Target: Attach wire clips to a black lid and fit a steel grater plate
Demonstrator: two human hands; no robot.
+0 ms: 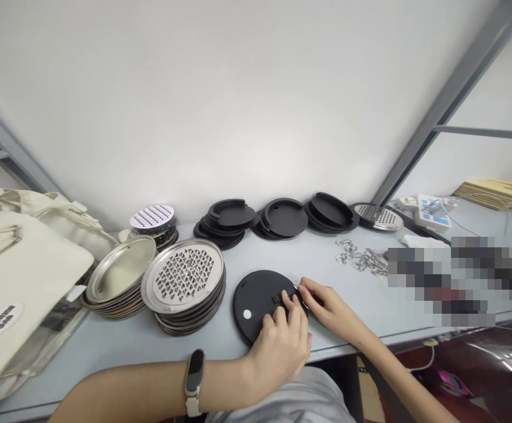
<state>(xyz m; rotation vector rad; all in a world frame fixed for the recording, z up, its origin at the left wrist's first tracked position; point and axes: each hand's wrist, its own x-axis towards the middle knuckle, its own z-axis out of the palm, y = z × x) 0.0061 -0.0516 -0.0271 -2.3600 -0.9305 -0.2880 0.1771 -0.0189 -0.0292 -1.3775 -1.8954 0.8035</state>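
Note:
A black round disc [256, 305] with a white dot lies flat on the table in front of me. My left hand [284, 338] rests over its right part, fingers curled on the surface near a small raised catch, thumb at the rim. At the disc's upper right edge, my right hand [326, 305] pinches a small shiny metal hook [295, 284], mostly covered by the fingers. Beyond that hand is a loose pile of similar metal hooks [368, 260]. To the left of the disc stands a stack of round metal graters [187, 279].
Round metal plates [119, 270] are stacked farther left, beside a cream bag [30, 282]. Along the wall sit stacks of black round trays [284, 217], a purple-white grater [152, 217] and a silver grater [379, 217]. Wooden boards [489, 194] lie at the far right. A pixelated patch hides part of the table.

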